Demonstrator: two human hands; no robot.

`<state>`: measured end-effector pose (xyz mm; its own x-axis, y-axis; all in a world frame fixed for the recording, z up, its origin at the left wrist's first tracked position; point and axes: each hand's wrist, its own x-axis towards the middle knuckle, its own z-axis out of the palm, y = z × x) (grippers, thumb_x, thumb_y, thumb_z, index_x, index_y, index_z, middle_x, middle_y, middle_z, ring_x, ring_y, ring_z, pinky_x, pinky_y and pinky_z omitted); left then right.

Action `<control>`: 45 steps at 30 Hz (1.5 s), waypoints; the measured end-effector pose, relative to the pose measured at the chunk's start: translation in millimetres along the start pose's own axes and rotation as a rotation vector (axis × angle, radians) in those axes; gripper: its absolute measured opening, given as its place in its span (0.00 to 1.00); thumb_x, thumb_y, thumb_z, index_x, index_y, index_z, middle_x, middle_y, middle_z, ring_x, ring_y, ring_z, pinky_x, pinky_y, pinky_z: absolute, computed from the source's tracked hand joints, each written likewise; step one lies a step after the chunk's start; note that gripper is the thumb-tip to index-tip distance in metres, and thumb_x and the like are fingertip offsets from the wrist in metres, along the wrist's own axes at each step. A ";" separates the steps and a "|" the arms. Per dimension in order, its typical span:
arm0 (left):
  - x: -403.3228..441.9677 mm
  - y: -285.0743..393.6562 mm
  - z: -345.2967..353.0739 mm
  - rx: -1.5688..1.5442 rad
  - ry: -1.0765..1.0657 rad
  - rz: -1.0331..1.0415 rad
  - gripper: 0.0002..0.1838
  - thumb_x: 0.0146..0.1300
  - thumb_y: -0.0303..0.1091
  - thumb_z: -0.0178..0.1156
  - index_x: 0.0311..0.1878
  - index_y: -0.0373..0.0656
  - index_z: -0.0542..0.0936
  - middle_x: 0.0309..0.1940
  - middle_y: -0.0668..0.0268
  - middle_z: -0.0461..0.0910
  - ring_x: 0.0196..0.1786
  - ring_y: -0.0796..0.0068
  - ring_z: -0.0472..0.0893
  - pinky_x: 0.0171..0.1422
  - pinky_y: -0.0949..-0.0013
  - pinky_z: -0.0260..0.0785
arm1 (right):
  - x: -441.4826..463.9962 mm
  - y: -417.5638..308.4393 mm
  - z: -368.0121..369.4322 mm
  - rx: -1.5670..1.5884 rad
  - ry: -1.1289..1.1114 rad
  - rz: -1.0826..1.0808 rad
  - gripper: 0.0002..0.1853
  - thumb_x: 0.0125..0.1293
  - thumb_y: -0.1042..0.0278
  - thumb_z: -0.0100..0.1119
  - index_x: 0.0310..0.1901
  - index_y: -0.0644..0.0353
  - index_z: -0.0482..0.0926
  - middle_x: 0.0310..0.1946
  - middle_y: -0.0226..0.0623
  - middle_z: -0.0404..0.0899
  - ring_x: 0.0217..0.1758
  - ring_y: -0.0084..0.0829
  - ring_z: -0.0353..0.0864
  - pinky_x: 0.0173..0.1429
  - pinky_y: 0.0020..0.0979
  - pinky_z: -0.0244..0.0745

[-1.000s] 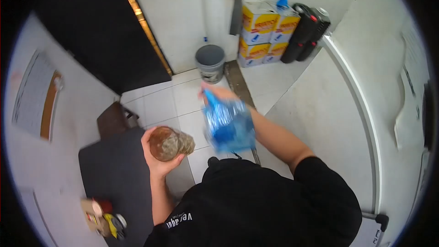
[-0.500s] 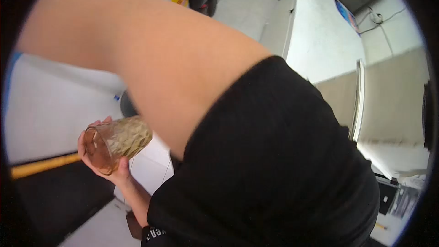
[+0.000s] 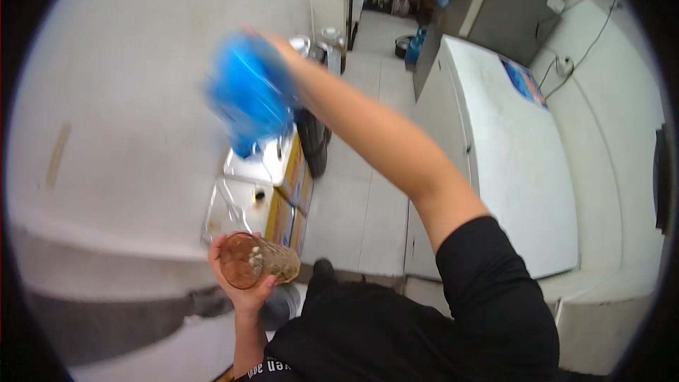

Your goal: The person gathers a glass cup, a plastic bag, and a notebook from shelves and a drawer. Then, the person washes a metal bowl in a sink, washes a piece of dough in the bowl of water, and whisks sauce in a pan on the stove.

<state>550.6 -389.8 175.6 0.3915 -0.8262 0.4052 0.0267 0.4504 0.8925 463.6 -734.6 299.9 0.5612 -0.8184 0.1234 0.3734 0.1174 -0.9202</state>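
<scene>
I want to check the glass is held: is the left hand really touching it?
Touching. The head view shows the left hand curled around the glass, with its thumb against the side.

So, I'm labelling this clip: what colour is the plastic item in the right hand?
Bright blue; the plastic item is blurred, seen best in the head view.
</scene>
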 end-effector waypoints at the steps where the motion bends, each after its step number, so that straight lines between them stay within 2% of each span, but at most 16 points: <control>1: 34.4 -3.0 4.7 -0.016 -0.022 0.010 0.56 0.40 0.41 0.81 0.69 0.42 0.56 0.58 0.56 0.70 0.61 0.59 0.72 0.66 0.55 0.67 | 7.1 31.9 -41.6 0.011 -0.011 0.060 0.30 0.68 0.35 0.52 0.39 0.60 0.82 0.33 0.34 0.81 0.38 0.29 0.79 0.47 0.35 0.76; 2: 66.3 -8.8 12.8 -0.023 -0.051 -0.002 0.56 0.40 0.40 0.81 0.69 0.42 0.56 0.58 0.56 0.70 0.61 0.61 0.73 0.66 0.57 0.67 | -18.6 26.6 -54.7 0.058 0.174 0.173 0.24 0.72 0.41 0.49 0.29 0.52 0.80 0.25 0.28 0.79 0.28 0.23 0.79 0.38 0.26 0.77; 3: 101.7 -22.4 21.3 -0.074 -0.081 0.034 0.54 0.41 0.37 0.80 0.69 0.42 0.56 0.58 0.57 0.71 0.61 0.62 0.73 0.67 0.58 0.66 | -30.9 39.5 -85.7 0.282 0.067 0.225 0.30 0.67 0.33 0.52 0.34 0.57 0.82 0.32 0.32 0.80 0.34 0.23 0.78 0.42 0.28 0.76; 4: 134.3 -34.4 31.5 -0.078 -0.095 0.014 0.54 0.41 0.37 0.80 0.69 0.42 0.56 0.58 0.57 0.71 0.61 0.62 0.73 0.67 0.58 0.66 | -44.1 53.2 -106.7 0.339 0.265 0.260 0.29 0.68 0.34 0.51 0.34 0.57 0.81 0.31 0.31 0.80 0.31 0.22 0.78 0.40 0.27 0.76; 8: 253.8 -104.2 85.3 -0.064 -0.189 0.075 0.50 0.44 0.28 0.76 0.68 0.43 0.57 0.58 0.58 0.71 0.60 0.64 0.73 0.67 0.60 0.65 | -89.2 57.6 -133.1 0.016 0.762 0.315 0.28 0.72 0.35 0.45 0.34 0.56 0.76 0.25 0.29 0.74 0.30 0.24 0.76 0.40 0.27 0.74; 9: 287.3 -120.9 108.9 -0.024 -0.217 0.072 0.49 0.44 0.27 0.76 0.68 0.43 0.57 0.58 0.59 0.72 0.60 0.65 0.74 0.67 0.61 0.65 | -86.6 61.9 -131.6 -0.184 0.788 0.275 0.31 0.72 0.36 0.44 0.43 0.63 0.76 0.34 0.35 0.77 0.40 0.26 0.77 0.48 0.28 0.73; 12: 383.0 -167.8 199.9 -0.056 -0.335 0.107 0.47 0.45 0.20 0.74 0.67 0.45 0.58 0.57 0.63 0.72 0.59 0.68 0.74 0.65 0.63 0.67 | -56.3 70.3 -113.6 -0.176 0.669 0.210 0.33 0.75 0.41 0.41 0.57 0.70 0.73 0.50 0.40 0.78 0.54 0.28 0.74 0.60 0.29 0.67; 16: 475.8 -216.3 343.1 -0.198 -0.378 0.049 0.45 0.47 0.19 0.73 0.66 0.43 0.58 0.55 0.63 0.70 0.57 0.70 0.74 0.62 0.65 0.69 | 8.0 53.2 -154.4 0.166 -0.079 0.124 0.22 0.77 0.49 0.44 0.51 0.63 0.75 0.41 0.33 0.77 0.46 0.22 0.72 0.52 0.28 0.69; 19: 516.9 -250.5 420.3 -0.230 -0.419 0.135 0.45 0.47 0.21 0.74 0.66 0.42 0.57 0.53 0.62 0.70 0.56 0.69 0.74 0.63 0.64 0.68 | 65.9 -7.5 -245.9 -0.086 -0.513 0.030 0.20 0.77 0.50 0.45 0.47 0.63 0.74 0.36 0.32 0.76 0.40 0.23 0.72 0.47 0.28 0.69; 23: 572.2 -269.1 497.6 -0.224 -0.506 0.069 0.47 0.44 0.24 0.77 0.65 0.42 0.58 0.53 0.60 0.70 0.56 0.68 0.75 0.63 0.64 0.67 | 137.9 -111.2 -356.9 -0.361 -0.646 -0.042 0.17 0.75 0.55 0.49 0.47 0.63 0.74 0.37 0.42 0.79 0.40 0.36 0.79 0.46 0.36 0.72; 26: 636.5 -294.1 535.7 -0.184 -0.562 0.079 0.48 0.43 0.25 0.77 0.65 0.41 0.57 0.54 0.59 0.70 0.55 0.67 0.75 0.63 0.64 0.67 | 188.5 -149.7 -427.0 -0.567 -0.585 -0.189 0.16 0.72 0.57 0.53 0.48 0.63 0.74 0.40 0.45 0.79 0.45 0.44 0.80 0.48 0.40 0.73; 27: 658.9 -304.9 547.8 -0.182 -0.551 0.053 0.48 0.43 0.26 0.78 0.65 0.41 0.58 0.54 0.59 0.71 0.55 0.67 0.75 0.64 0.63 0.67 | 209.6 -156.5 -452.3 -0.649 -0.603 -0.205 0.16 0.71 0.61 0.55 0.52 0.62 0.73 0.45 0.39 0.79 0.48 0.38 0.80 0.52 0.39 0.74; 30: 732.2 -360.9 582.4 -0.065 -0.567 0.114 0.48 0.43 0.26 0.78 0.65 0.41 0.58 0.54 0.59 0.71 0.56 0.66 0.75 0.64 0.63 0.67 | 288.3 -168.0 -518.2 -0.553 -0.700 -0.055 0.18 0.69 0.60 0.58 0.54 0.62 0.73 0.48 0.40 0.78 0.52 0.40 0.79 0.53 0.40 0.74; 36: 911.2 -515.6 689.2 0.001 -0.556 0.164 0.47 0.42 0.29 0.78 0.64 0.40 0.60 0.52 0.59 0.73 0.56 0.67 0.75 0.63 0.64 0.68 | 475.5 -157.1 -680.2 -0.615 -0.704 -0.183 0.19 0.66 0.64 0.60 0.58 0.55 0.77 0.43 0.42 0.84 0.43 0.43 0.83 0.48 0.38 0.75; 38: 968.2 -559.9 730.6 0.083 -0.572 0.126 0.47 0.41 0.29 0.79 0.63 0.40 0.60 0.52 0.59 0.73 0.56 0.68 0.75 0.63 0.64 0.68 | 528.2 -167.8 -755.4 -0.617 -0.570 -0.096 0.13 0.66 0.64 0.60 0.50 0.55 0.82 0.43 0.39 0.84 0.44 0.41 0.83 0.48 0.39 0.75; 45: 1146.4 -667.0 855.3 0.264 -0.762 0.155 0.49 0.37 0.34 0.80 0.63 0.41 0.62 0.51 0.56 0.77 0.55 0.63 0.78 0.61 0.63 0.71 | 611.7 -270.1 -987.8 -0.811 0.036 0.038 0.13 0.66 0.72 0.57 0.52 0.52 0.83 0.43 0.36 0.84 0.42 0.35 0.84 0.46 0.34 0.76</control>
<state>195.0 -1926.9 214.5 -0.3616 -0.8072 0.4666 -0.2306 0.5623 0.7941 -23.5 -1822.6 257.0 0.5336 -0.8413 0.0869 -0.3052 -0.2873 -0.9079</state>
